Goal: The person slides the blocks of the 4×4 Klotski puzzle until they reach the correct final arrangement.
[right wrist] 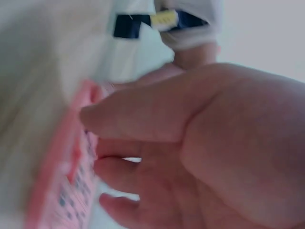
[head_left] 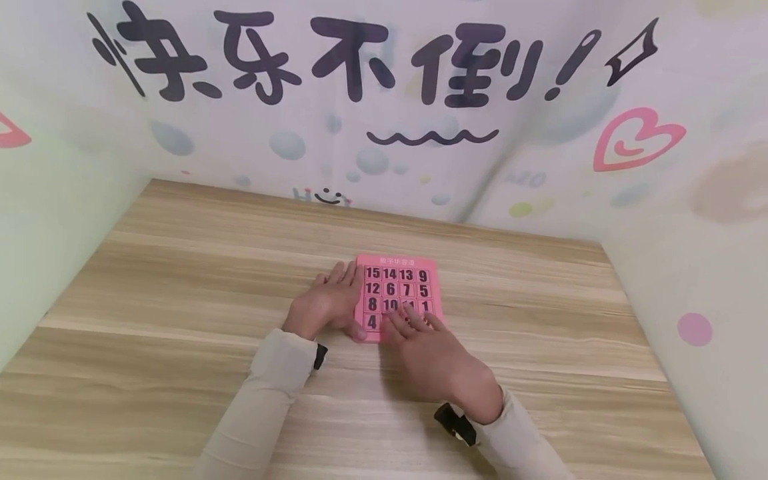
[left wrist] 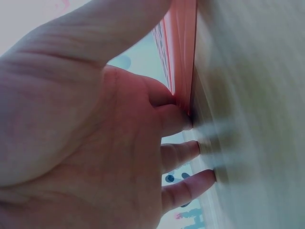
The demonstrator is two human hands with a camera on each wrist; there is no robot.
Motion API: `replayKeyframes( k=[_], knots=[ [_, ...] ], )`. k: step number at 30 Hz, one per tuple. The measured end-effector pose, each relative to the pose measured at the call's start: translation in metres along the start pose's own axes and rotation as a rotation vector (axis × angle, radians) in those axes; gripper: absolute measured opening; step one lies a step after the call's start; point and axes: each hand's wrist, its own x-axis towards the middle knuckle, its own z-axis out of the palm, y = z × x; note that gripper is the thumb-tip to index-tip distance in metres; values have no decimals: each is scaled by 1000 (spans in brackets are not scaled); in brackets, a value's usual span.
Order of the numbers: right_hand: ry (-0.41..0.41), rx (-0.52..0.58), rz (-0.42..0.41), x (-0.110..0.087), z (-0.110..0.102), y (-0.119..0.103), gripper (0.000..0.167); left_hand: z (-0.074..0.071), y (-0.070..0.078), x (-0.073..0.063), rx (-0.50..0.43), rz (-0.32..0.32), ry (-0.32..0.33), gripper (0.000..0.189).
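Note:
A pink number sliding puzzle [head_left: 399, 283] lies flat on the wooden table, its top row reading 15, 14, 13, 9. Along its left edge rests my left hand [head_left: 329, 301], with the thumb at the near left corner. In the left wrist view, fingers touch the puzzle's side [left wrist: 185, 52] and fingertips meet the tabletop. My right hand [head_left: 433, 360] reaches over the near right part, its slightly bent fingers at the lower tiles and covering several. The right wrist view shows its thumb [right wrist: 124, 114] by the pink frame [right wrist: 47, 181]; contact is too blurred to tell.
A wood-grain table [head_left: 180, 267] spreads around the puzzle. Behind it hangs a white printed backdrop [head_left: 336, 147] with large dark characters, and pale side walls [head_left: 678, 287] bound the table. Each wrist wears a black strap [head_left: 456, 423] over a light sleeve [head_left: 519, 443].

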Motion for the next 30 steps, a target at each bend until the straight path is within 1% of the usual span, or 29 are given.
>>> replayKeyframes(
  k=[5,10,18,24,30],
  knots=[
    [-63,-17,85,-11,-9,10,46,0,0,0,-2,-7,-6,122],
    [-65,-41,104,-12,-9,11,43,-1,1,0,-10,-14,-9,122],
    [-47,-113,93,-9,-4,3,40,0,0,0,-10,-19,-11,121],
    [-46,-98,77,-7,-3,0,42,-1,1,-1,-3,-14,-8,122],
    [-24,-107,54,-5,-1,-1,42,-1,1,0,2,-9,-8,122]
  ],
)
